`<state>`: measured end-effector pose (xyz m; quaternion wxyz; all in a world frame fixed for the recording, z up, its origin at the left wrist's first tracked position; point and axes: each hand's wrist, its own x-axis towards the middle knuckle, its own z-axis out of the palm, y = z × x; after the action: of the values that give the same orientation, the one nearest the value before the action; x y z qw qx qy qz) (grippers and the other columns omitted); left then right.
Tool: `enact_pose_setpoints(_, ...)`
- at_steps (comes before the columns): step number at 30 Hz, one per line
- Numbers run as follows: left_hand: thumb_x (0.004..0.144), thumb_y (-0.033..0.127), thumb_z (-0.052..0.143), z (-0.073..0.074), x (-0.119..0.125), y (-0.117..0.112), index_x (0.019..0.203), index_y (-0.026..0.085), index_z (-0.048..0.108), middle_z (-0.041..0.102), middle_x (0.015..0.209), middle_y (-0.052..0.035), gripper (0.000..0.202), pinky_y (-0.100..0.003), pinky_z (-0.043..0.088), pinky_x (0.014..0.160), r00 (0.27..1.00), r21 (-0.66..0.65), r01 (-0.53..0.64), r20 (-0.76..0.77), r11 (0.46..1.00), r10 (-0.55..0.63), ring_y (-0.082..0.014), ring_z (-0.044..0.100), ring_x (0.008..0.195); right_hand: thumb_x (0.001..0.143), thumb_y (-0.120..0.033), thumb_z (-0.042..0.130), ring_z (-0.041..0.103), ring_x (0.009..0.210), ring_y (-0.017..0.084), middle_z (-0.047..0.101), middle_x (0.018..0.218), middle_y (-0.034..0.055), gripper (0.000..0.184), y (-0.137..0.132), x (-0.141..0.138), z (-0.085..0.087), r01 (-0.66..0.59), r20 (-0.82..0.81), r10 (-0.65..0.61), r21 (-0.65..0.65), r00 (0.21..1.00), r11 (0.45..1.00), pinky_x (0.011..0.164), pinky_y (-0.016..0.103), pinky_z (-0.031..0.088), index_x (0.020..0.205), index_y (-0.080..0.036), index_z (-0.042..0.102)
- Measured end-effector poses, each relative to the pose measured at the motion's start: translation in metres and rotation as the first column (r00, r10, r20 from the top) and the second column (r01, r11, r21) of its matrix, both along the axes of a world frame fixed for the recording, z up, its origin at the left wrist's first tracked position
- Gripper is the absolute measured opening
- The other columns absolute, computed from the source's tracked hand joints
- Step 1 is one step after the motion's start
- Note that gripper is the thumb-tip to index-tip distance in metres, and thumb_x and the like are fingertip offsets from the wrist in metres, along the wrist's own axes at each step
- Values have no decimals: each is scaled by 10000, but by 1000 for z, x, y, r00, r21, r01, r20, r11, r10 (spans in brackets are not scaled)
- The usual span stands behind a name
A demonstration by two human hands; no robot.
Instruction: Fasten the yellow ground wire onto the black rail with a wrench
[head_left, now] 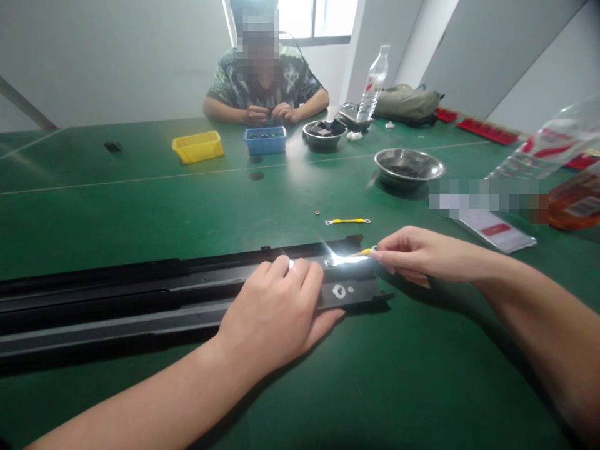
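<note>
A long black metal rail (117,294) lies across the table, its end to the right. My left hand (276,306) grips the rail near that end, fingers over the top and thumb along the near side. My right hand (426,255) pinches one end of a short yellow wire lead (364,252) between thumb and fingers. The lead's other end lies over the rail, where glare blurs it. Beyond the rail, a second yellow lead with ring terminals (348,221) rests on the table beside a small brass-coloured nut (317,212).
Across the green table (187,206) a person (267,87) sits, hands together. A yellow bin (199,148), a blue bin (265,144), and metal bowls, one holding small dark parts (407,170), stand between us. Bottles and a phone-like flat object (499,230) lie at the right.
</note>
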<state>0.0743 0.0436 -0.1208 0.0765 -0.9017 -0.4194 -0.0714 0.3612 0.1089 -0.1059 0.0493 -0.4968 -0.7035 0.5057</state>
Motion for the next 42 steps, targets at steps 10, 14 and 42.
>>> enact_pose_setpoints(10,997,617,408,-1,0,0,1100,187,566,613,989,-98,470,-459,465,781,999,-32,-16,-30,999,15,-304,538,906,940,-569,625,497,458,133,564,531,3,464,1,7,1,7,27,-6,-11,1000,1000,448,260,333,683,-184,606)
enact_pose_setpoints(14,1002,618,391,0,0,1,1111,186,559,613,998,-101,477,-463,464,783,999,-42,-15,-34,999,13,-307,537,912,931,-572,639,501,464,133,561,537,-2,453,1,8,0,13,17,-12,-21,1000,1000,449,257,339,694,-187,623)
enact_pose_setpoints(42,1003,624,374,-1,1,1,1103,193,545,603,980,-100,474,-463,459,781,999,-28,-21,-41,999,19,-311,540,915,918,-679,619,453,454,122,509,484,-20,522,0,-5,5,324,-189,-278,284,942,903,499,290,355,684,-215,557)
